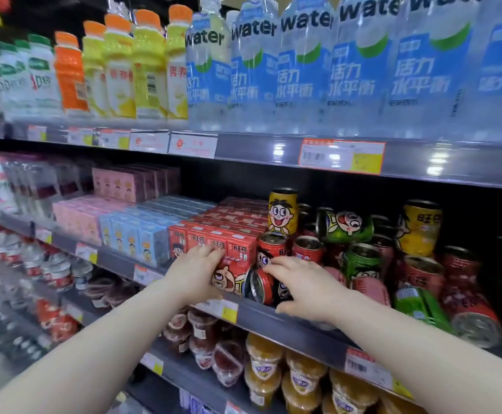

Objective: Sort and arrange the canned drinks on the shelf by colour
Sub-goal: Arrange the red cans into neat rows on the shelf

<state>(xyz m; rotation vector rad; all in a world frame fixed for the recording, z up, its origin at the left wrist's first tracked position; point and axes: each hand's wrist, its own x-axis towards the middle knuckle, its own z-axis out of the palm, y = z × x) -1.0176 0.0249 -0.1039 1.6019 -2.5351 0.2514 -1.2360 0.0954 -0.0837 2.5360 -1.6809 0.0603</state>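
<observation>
Shelf space is crowded with jumbled cans. A tipped red can is gripped by the left hand. A second lying red can is touched by the right hand, fingers spread open.

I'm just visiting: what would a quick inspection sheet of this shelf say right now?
Surface: middle shelf, crowded.
Job's things: red, green and yellow cans jumbled; a red can lies on its side at the front edge, a yellow can stands upright.
Clutter: red cartons left of the cans.
Grips: left hand on a toppled red can; right hand on the red cans.
Cables: nothing seen.
Surroundings: water bottles above.
</observation>
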